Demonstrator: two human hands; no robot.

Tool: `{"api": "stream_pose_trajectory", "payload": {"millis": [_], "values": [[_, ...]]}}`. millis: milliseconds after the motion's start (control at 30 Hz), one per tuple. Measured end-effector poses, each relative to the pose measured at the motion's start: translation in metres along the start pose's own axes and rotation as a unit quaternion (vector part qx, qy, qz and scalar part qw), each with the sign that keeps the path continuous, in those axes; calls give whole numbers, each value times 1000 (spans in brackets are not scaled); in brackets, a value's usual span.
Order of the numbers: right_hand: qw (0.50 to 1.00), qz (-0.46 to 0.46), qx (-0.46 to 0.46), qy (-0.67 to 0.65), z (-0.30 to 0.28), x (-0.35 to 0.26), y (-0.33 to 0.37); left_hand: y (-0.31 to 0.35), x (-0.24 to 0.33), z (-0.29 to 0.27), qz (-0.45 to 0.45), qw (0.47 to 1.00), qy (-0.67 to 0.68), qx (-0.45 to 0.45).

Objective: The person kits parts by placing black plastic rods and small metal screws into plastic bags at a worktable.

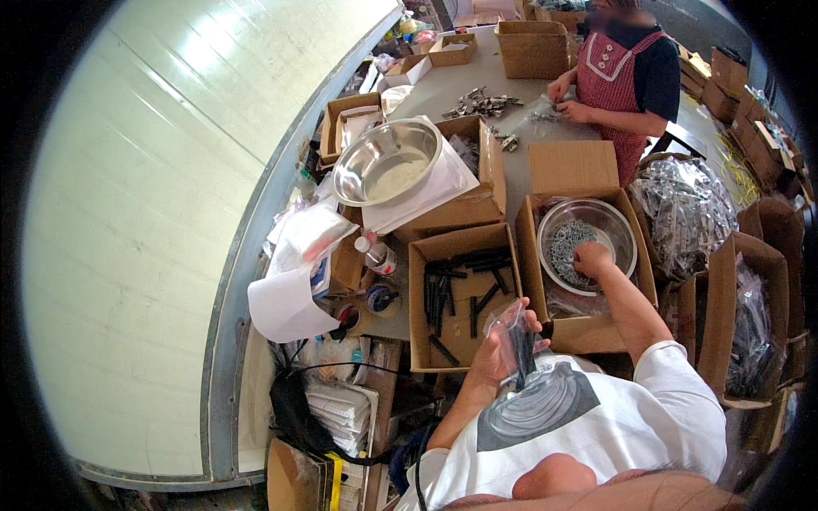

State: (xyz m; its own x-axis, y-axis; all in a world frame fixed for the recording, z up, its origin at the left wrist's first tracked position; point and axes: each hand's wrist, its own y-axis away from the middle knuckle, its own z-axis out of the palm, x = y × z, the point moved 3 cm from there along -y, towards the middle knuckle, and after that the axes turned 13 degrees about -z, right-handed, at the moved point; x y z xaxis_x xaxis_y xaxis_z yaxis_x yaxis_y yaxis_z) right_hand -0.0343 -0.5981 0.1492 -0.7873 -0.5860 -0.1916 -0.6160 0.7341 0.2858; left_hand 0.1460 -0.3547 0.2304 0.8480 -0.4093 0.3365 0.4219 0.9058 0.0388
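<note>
Grey counter runs beside a pale wall panel and carries open cardboard boxes. From my remote station I read the view as follows. My left hand is closed around a small clear plastic bag with dark rod-shaped parts inside, held upright close to the chest, just below the near edge of a cardboard box of loose black rods. My right hand reaches forward into a steel bowl seated in a second box to the right; its fingers curl down onto a heap of small grey metal screws, and I cannot tell whether any are pinched. A larger steel bowl holding white granular material sits tilted on a box farther left. Small bottles and white paper lie at the counter's left end. At the far end a second person in a red patterned apron works with both hands beside a pile of metal parts. Heaps of filled clear bags fill boxes to my right.
</note>
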Motion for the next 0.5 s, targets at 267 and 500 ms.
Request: {"api": "stream_pose_trajectory", "payload": {"millis": [267, 500], "values": [[999, -11, 3, 33, 7, 1, -6, 0, 0, 0, 1, 1000, -2, -2], [942, -33, 85, -324, -20, -7, 11, -2, 7, 5, -1, 997, -82, 13]]}}
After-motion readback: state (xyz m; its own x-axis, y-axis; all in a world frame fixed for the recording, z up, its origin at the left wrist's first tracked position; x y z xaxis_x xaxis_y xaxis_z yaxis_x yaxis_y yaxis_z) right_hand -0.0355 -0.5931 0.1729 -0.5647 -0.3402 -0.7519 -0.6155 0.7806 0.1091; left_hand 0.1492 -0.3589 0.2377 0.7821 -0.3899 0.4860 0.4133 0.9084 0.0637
